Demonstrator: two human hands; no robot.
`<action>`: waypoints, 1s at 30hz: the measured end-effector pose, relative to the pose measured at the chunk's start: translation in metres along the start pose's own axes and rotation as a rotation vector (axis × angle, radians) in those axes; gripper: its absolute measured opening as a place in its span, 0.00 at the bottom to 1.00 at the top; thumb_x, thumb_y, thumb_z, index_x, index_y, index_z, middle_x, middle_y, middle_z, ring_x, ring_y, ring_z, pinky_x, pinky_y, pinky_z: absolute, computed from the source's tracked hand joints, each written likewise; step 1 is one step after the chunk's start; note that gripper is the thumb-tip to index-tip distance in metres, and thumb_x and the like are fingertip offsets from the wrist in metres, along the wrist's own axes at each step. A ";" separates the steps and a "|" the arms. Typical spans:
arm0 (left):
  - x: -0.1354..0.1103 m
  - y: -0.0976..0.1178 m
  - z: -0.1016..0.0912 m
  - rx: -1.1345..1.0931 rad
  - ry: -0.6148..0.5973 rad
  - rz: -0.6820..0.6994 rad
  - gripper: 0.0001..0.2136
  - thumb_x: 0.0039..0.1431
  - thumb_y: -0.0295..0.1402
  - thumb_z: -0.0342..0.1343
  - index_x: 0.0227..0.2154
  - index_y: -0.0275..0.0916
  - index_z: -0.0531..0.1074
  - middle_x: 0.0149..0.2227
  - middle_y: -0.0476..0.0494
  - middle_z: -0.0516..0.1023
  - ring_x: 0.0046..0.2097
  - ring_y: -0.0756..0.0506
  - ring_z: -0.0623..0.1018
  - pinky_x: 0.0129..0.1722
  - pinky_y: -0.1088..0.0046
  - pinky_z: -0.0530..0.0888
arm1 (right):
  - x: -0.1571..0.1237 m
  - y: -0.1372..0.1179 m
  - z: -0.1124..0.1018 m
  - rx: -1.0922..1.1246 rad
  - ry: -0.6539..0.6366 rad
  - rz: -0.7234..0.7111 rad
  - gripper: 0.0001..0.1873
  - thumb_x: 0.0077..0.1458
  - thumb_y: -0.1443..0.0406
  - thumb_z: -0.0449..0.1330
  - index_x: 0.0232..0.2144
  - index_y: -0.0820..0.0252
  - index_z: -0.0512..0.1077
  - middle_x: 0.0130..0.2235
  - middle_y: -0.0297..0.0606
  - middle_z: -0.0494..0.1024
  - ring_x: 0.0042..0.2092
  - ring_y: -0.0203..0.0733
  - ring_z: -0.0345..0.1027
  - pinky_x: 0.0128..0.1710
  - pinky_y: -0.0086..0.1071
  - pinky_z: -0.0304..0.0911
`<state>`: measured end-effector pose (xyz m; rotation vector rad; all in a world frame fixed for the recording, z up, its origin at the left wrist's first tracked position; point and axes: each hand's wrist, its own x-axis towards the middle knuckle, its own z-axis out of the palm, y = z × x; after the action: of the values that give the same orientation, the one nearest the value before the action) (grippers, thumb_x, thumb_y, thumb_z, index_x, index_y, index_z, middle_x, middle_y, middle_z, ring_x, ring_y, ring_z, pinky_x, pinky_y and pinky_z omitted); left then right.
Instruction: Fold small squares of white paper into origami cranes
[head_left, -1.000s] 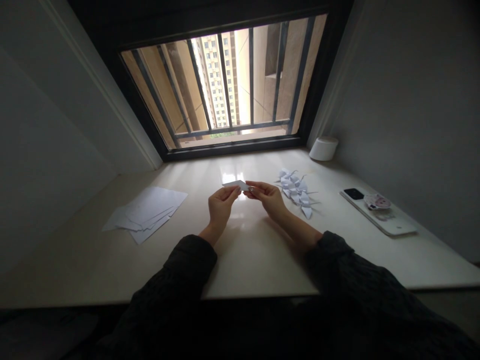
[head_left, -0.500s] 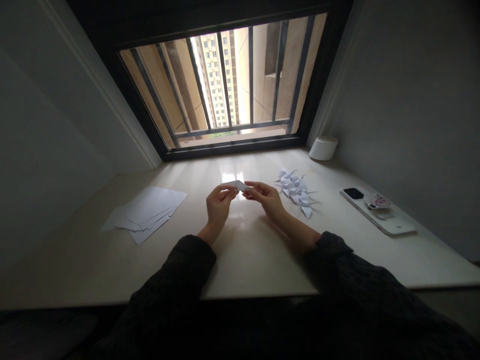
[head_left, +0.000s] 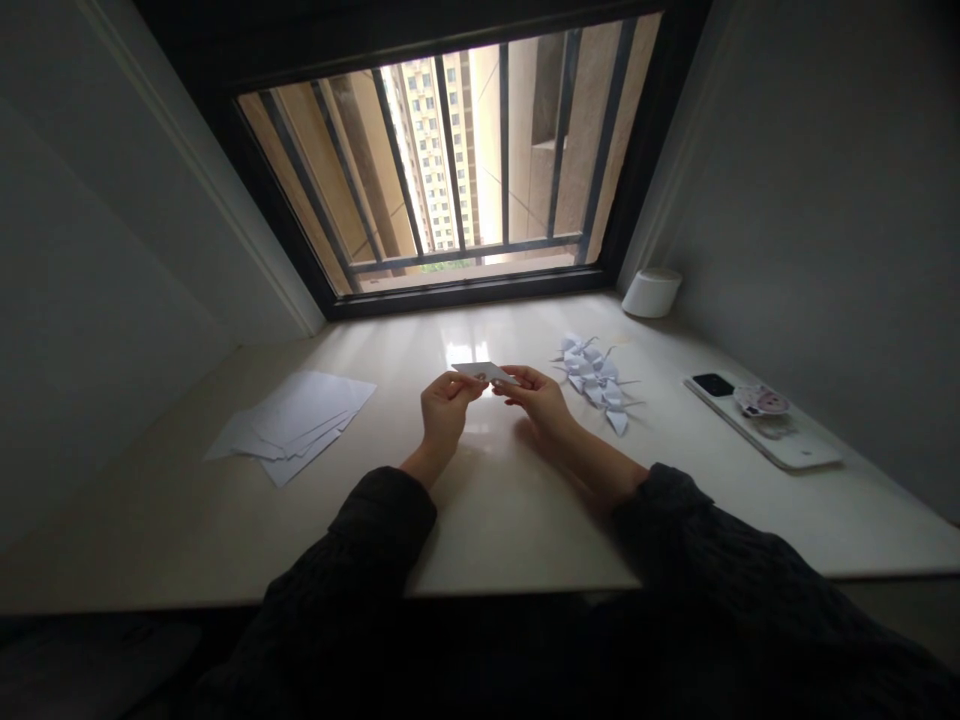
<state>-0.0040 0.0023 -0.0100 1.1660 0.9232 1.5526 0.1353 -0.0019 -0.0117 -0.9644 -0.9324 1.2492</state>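
Note:
A small piece of folded white paper [head_left: 480, 370] is held up over the ledge between both hands. My left hand [head_left: 448, 402] pinches its near left edge between thumb and fingers. On the other side my right hand [head_left: 536, 395] grips the right end, thumb close to the left one. The paper's underside and some fingertips are hidden. Just right of my right hand lies a cluster of several folded paper cranes [head_left: 596, 375] with thin pointed tips.
A loose stack of white paper sheets [head_left: 300, 415] lies at the left on the pale ledge [head_left: 517, 540]. At the right rests a phone [head_left: 787, 440] with a cartoon grip on its back. A white cylinder [head_left: 652, 293] stands by the barred window [head_left: 465, 160].
Both hands and the folded paper have shifted slightly right in the view. More of the paper's flat left side shows, as a slanted four-sided shape.

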 end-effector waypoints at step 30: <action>-0.001 0.011 -0.015 0.760 -0.202 0.291 0.13 0.60 0.33 0.52 0.48 0.46 0.63 0.31 0.51 0.78 0.34 0.48 0.79 0.33 0.74 0.69 | 0.006 0.004 -0.009 -0.307 -0.319 -0.205 0.11 0.48 0.60 0.63 0.35 0.56 0.71 0.32 0.33 0.77 0.28 0.35 0.71 0.29 0.31 0.69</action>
<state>-0.0207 -0.0020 -0.0041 2.0256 1.2959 1.2855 0.1429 0.0040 -0.0179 -0.8907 -1.4688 1.1217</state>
